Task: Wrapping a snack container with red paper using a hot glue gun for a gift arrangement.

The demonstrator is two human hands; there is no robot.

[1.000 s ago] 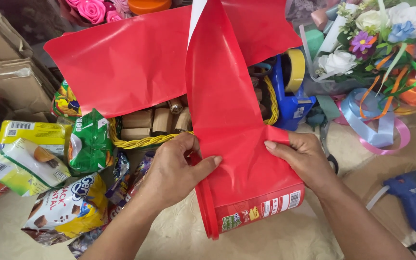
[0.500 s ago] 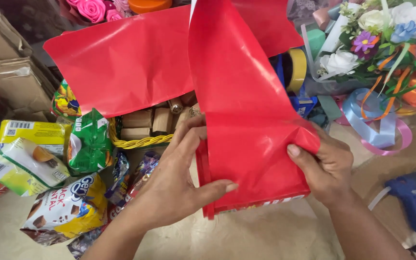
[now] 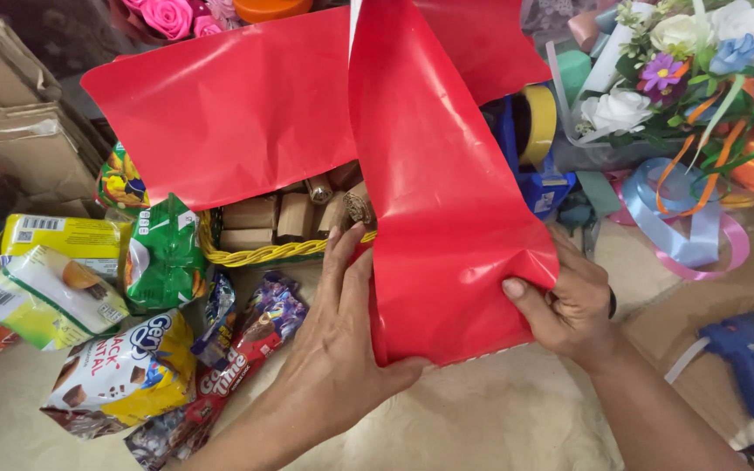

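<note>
A large sheet of glossy red wrapping paper (image 3: pixel 447 218) is folded over a box-shaped package, which it now hides almost fully. My left hand (image 3: pixel 342 331) lies flat against the paper's left side, thumb under the lower edge. My right hand (image 3: pixel 565 301) pinches the paper's right edge with thumb on top. The rest of the red sheet (image 3: pixel 229 113) spreads back over a yellow wicker basket (image 3: pixel 255 255) holding brown wrapped pieces.
Snack packets lie at the left: a green bag (image 3: pixel 163 253), yellow boxes (image 3: pixel 50 279) and a yellow chocolate pack (image 3: pixel 124 371). A blue glue gun (image 3: pixel 748 366) lies at the right. Artificial flowers (image 3: pixel 656 78), ribbons (image 3: pixel 682 231), yellow tape roll (image 3: pixel 541 122) and cardboard (image 3: pixel 2 87) stand behind.
The red paper was pulled further over the package, covering its printed end. My left hand flattened against the paper and my right hand shifted to pinch the right edge.
</note>
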